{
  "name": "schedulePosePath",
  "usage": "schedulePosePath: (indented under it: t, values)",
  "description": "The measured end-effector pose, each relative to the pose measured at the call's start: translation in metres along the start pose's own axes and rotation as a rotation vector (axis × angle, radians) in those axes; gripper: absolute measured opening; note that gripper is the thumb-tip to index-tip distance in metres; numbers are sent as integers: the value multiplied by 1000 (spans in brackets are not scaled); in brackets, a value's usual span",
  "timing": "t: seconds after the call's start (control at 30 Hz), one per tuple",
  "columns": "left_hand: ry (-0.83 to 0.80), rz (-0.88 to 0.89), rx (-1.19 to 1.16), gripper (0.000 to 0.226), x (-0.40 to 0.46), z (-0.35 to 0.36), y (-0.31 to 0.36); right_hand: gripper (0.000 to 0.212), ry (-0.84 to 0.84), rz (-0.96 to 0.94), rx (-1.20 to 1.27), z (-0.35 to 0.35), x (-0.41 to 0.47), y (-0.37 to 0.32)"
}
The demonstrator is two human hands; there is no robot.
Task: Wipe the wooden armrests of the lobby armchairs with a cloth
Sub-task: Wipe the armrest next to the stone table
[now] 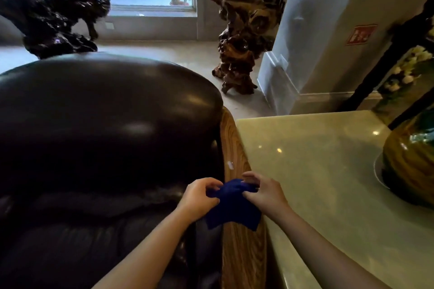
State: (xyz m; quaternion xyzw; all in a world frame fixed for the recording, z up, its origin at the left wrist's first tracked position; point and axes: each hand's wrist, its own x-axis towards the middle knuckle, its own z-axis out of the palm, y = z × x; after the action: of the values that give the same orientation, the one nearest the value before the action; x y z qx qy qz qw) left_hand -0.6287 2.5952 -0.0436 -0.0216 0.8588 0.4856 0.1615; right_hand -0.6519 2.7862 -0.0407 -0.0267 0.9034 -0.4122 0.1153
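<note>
— Fingers [212, 189] of both hands, what are they doing?
— Left hand [199, 199] and right hand [264, 191] each pinch the blue cloth [232, 206], bunched above the wooden armrest [237, 159] beside the leather armchair [105, 136].

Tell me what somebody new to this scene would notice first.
Probably the dark blue cloth low in the middle, bunched between the left hand and the right hand over the wooden armrest. The glossy dark leather armchair fills the left side. Behind it, two gnarled root-wood sculptures stand by the window, and a polished stone tabletop spreads to the right.
</note>
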Motion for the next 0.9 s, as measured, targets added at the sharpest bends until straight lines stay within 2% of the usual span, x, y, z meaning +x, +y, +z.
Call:
schedulePosePath:
  t: [0.2,0.63,0.9]
  values:
    - [61,-6,28,42,62,26,-12,47,-11,-28,-5,4,58,47]
    - [256,105,70,38,212,25,-35,34,59,-196,-75,8,217,74]
    - [258,138,102,41,274,27,-67,31,50,-218,-78,30,271,108]
